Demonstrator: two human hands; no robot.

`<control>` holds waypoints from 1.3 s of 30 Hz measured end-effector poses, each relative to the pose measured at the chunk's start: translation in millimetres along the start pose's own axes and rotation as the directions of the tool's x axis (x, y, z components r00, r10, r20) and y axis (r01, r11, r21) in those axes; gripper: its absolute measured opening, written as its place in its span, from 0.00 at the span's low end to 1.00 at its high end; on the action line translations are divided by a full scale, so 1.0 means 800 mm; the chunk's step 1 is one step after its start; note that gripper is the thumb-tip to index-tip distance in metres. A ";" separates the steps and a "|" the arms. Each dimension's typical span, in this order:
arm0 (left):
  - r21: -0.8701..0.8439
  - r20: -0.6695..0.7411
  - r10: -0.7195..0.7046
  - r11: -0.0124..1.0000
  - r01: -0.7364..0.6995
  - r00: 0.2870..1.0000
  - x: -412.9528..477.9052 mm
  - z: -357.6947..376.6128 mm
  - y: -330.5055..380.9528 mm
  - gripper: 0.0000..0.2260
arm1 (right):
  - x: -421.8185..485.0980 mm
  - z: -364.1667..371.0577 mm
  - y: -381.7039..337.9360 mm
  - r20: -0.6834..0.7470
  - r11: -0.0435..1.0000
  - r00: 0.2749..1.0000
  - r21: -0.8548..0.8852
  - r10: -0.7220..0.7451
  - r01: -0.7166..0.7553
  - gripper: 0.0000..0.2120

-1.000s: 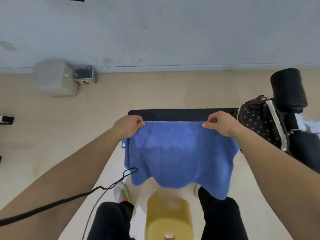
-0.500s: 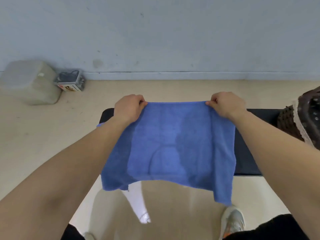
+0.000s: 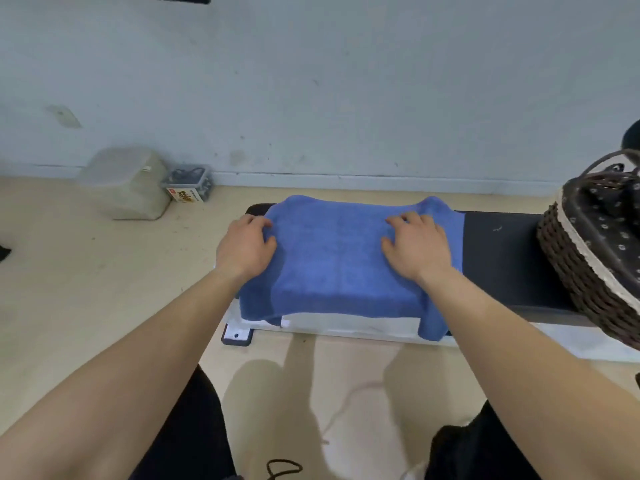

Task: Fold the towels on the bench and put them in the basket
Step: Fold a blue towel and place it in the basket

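Fingers [image 3: 258,221] of the left hand [image 3: 246,249] curl over the left edge of the blue towel [image 3: 332,265], gripping it, while the right hand [image 3: 417,251] presses on the cloth with lightly bent fingers, grasping nothing. Across the view runs the black bench [image 3: 502,258], the towel spread over its left end, and the dark woven basket [image 3: 581,271] stands at its right end, apart from the towel. On the floor by the wall sit a cloudy plastic container [image 3: 124,183] and, just beside it, a small box [image 3: 188,183].
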State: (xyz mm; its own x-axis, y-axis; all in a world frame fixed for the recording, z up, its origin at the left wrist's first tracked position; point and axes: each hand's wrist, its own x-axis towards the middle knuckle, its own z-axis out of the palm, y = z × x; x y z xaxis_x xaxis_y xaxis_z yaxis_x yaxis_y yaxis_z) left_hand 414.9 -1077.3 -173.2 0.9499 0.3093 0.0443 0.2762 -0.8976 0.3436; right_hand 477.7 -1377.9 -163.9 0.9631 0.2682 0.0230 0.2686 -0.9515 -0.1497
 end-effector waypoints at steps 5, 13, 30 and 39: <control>-0.049 -0.006 -0.107 0.993 0.107 0.994 -0.029 -0.011 -0.037 0.17 | -0.034 0.009 -0.058 0.042 0.985 0.988 0.097 -0.149 0.145 0.22; -0.225 -0.034 -0.217 0.953 0.204 0.976 0.045 0.007 -0.063 0.19 | 0.012 0.057 -0.119 0.088 0.950 0.949 0.113 -0.302 0.292 0.26; 0.032 -0.217 -0.257 0.962 0.270 0.942 0.170 -0.013 -0.078 0.16 | 0.039 0.102 -0.141 0.094 0.950 0.946 0.035 -0.312 0.310 0.37; -0.285 0.427 -0.492 0.724 0.629 0.759 0.026 -0.009 -0.094 0.13 | 0.022 0.092 -0.149 -0.027 0.949 0.949 -0.030 -0.315 0.314 0.29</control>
State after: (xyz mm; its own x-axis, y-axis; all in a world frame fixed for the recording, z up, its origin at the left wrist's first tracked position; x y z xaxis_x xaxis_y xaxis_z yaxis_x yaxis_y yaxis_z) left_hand 413.1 -1001.3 -191.6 0.6475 0.5422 -0.5355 0.7556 -0.3656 0.5435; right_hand 460.8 -1248.4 -218.7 0.8294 0.5503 0.0959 0.5582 -0.8231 -0.1047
